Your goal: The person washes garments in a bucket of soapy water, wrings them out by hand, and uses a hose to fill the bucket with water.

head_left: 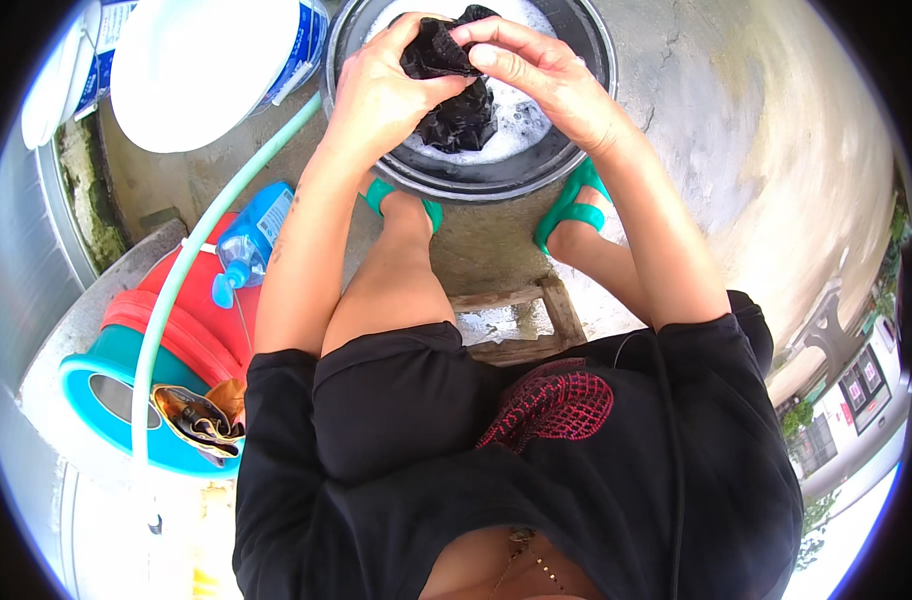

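Concrete floor (676,110) spreads out beyond the right hand (536,72); black basin (476,187) with white suds (517,132) sits below it and the left hand (388,85). Black cloth (458,118) hangs between both hands, above or in the suds, contact unclear. Possible slip: soapy fabric could slide from a loose grip and splash. Left hand half-curled, clamping cloth between thumb and fingers; right hand's thumb and fingertips nearly together at its upper edge, pinch or touch, can't tell.

Crumpled black cloth (458,122) (glossy lower down) over suds (524,118) in a dark basin (476,186).
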